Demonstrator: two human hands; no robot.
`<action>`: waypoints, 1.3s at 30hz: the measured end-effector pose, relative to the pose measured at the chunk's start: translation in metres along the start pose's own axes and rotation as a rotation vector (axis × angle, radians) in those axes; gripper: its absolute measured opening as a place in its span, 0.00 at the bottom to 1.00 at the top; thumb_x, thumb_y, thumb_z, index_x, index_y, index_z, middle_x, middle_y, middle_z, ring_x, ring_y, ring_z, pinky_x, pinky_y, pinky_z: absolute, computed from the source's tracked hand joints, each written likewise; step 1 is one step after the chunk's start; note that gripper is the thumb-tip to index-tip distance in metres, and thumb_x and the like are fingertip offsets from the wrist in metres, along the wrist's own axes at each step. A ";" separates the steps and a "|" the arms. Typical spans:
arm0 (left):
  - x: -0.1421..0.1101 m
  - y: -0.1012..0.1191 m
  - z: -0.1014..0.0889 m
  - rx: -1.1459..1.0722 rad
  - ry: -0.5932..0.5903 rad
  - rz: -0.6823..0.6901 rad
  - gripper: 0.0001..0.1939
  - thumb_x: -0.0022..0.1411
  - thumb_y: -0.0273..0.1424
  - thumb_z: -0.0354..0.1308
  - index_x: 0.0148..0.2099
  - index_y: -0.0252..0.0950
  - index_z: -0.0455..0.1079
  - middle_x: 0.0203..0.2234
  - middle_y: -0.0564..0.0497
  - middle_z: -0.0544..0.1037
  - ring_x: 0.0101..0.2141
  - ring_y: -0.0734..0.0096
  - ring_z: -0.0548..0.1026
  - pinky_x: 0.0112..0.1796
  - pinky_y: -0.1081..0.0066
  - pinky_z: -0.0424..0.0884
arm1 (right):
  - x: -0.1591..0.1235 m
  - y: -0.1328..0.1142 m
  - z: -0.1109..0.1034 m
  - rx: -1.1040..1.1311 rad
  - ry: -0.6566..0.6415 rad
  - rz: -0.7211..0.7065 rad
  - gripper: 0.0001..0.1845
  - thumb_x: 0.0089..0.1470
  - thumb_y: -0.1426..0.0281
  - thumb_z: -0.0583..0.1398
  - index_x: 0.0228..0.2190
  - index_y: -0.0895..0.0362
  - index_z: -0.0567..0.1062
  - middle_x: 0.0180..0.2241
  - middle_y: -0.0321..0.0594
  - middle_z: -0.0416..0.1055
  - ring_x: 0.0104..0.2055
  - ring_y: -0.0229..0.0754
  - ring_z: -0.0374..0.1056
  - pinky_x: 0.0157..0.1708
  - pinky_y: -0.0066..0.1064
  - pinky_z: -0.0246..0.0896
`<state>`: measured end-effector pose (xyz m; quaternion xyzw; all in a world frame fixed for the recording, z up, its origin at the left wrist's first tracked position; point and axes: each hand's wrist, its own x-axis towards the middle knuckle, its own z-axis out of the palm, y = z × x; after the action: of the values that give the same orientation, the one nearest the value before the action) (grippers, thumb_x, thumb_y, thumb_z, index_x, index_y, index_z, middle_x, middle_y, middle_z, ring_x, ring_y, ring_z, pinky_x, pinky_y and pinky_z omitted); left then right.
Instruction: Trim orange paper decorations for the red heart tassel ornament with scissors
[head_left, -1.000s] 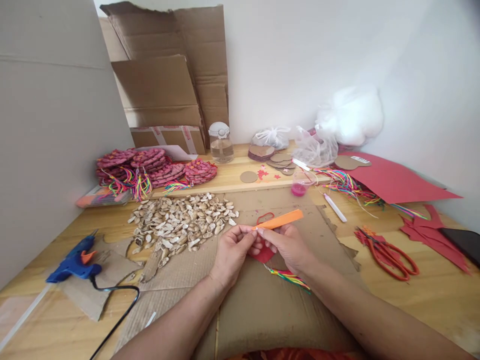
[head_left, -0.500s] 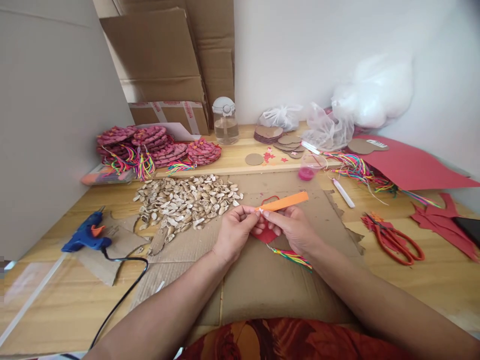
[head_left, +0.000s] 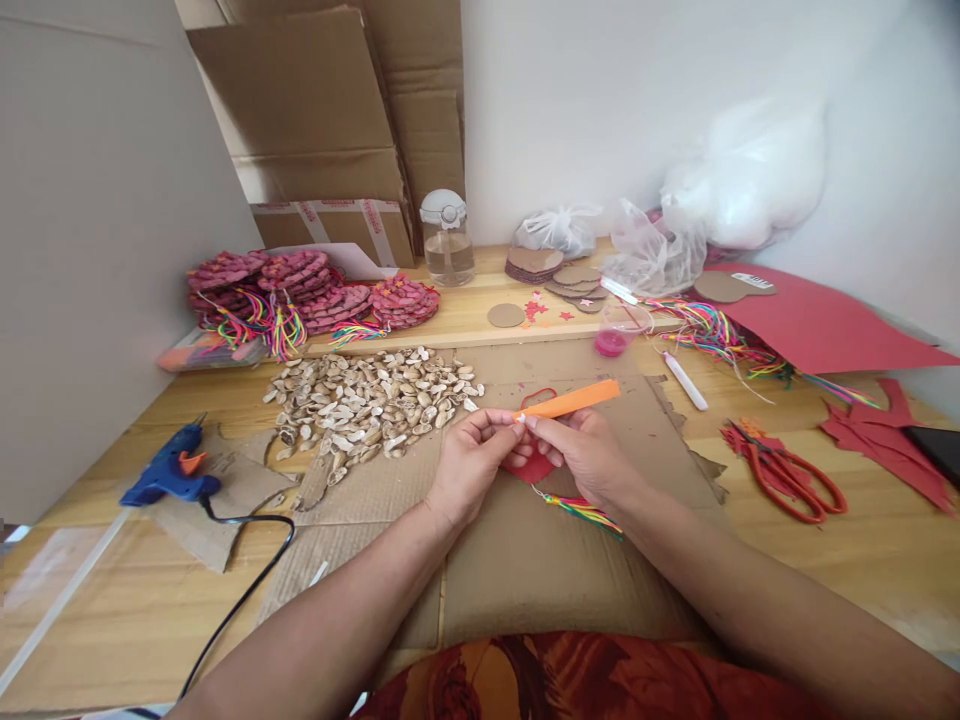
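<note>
OK so the left grip [head_left: 472, 465] and right grip [head_left: 592, 455] are both pinching an orange paper strip [head_left: 574, 398], which pokes out up and to the right of the fingertips. A red piece [head_left: 534, 466] is right below, half hidden by fingers, its colourful tassel [head_left: 585, 513] by the right wrist. Can't tell if it's held. Peanut shells [head_left: 375, 400] crowd the bench [head_left: 862, 560] beside the left grip, glue gun [head_left: 169, 468] further left. Scissors [head_left: 787, 475] lie well right of the right grip, a pale pen [head_left: 685, 381] closer. Containers: beyond the grips, a clear cup [head_left: 615, 325] with pink stuff in the bottom; further back, a bottle [head_left: 435, 240] part full of clear liquid, plus a see-through bag [head_left: 664, 255], contents unclear.
</note>
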<state>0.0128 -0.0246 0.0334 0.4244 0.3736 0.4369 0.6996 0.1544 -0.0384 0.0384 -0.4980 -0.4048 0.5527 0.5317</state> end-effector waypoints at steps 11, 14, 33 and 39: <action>0.002 -0.002 0.000 -0.030 0.017 -0.017 0.13 0.54 0.37 0.64 0.35 0.31 0.71 0.25 0.50 0.77 0.25 0.77 0.74 0.28 0.76 0.70 | -0.001 -0.003 0.003 0.045 -0.002 0.005 0.08 0.44 0.66 0.65 0.22 0.58 0.73 0.19 0.32 0.68 0.20 0.32 0.57 0.20 0.26 0.50; 0.002 -0.003 -0.002 -0.005 0.019 -0.017 0.13 0.55 0.36 0.64 0.36 0.31 0.71 0.25 0.50 0.77 0.25 0.78 0.73 0.28 0.77 0.70 | -0.002 -0.003 0.005 0.067 0.013 0.002 0.08 0.44 0.67 0.65 0.23 0.58 0.73 0.19 0.31 0.67 0.21 0.32 0.58 0.21 0.26 0.52; 0.007 -0.005 -0.009 0.092 0.153 -0.016 0.18 0.44 0.36 0.70 0.35 0.33 0.73 0.26 0.53 0.77 0.27 0.76 0.74 0.25 0.80 0.70 | 0.005 0.006 0.006 0.088 0.008 -0.095 0.08 0.41 0.68 0.65 0.25 0.59 0.74 0.24 0.34 0.71 0.26 0.33 0.64 0.26 0.25 0.59; 0.009 0.000 -0.013 0.094 0.162 0.018 0.18 0.43 0.37 0.70 0.34 0.33 0.72 0.24 0.54 0.76 0.25 0.77 0.73 0.26 0.80 0.70 | 0.008 -0.011 -0.008 -0.029 0.088 -0.093 0.09 0.43 0.65 0.62 0.23 0.59 0.71 0.18 0.31 0.64 0.19 0.30 0.56 0.18 0.24 0.49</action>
<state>0.0039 -0.0124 0.0276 0.4233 0.4453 0.4582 0.6423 0.1649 -0.0299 0.0467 -0.5103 -0.4116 0.4989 0.5668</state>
